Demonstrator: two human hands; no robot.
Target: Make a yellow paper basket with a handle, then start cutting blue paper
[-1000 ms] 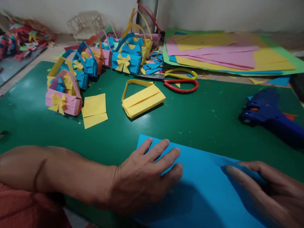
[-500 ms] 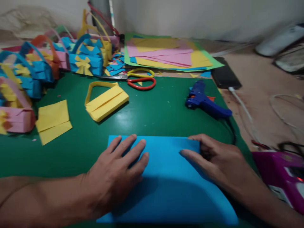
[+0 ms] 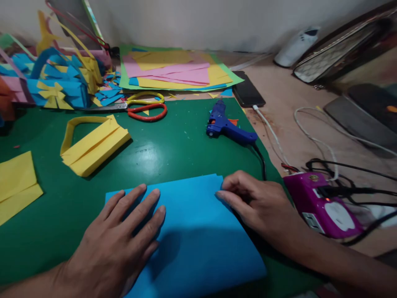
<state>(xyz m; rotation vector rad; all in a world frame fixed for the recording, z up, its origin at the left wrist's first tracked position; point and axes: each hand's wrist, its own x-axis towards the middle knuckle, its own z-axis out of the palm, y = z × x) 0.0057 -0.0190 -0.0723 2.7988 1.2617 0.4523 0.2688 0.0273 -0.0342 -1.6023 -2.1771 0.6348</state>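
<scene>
A blue sheet of paper (image 3: 192, 219) lies bent over on itself on the green tabletop, its near side a rounded fold. My left hand (image 3: 124, 231) rests flat on its left part, fingers spread. At the top right corner, my right hand (image 3: 251, 203) pinches the paper's edge between thumb and fingers; the two layers are slightly offset there. Beyond the sheet sits a yellow folded-paper basket (image 3: 96, 147) on its side with a strip handle. A creased yellow paper piece (image 3: 18, 182) lies at the left edge.
Scissors (image 3: 147, 108) with red and yellow handles lie at the back. A blue glue gun (image 3: 228, 126) is to the right, its cord running toward a purple power box (image 3: 319, 203). Stacked coloured paper (image 3: 173, 70), a phone (image 3: 248, 89) and finished paper baskets (image 3: 58, 93) stand behind.
The view has turned to the right, so things appear further left. My right hand has shifted the sheet's corner slightly, and the layers' edges now show apart. My left hand stays flat on the paper.
</scene>
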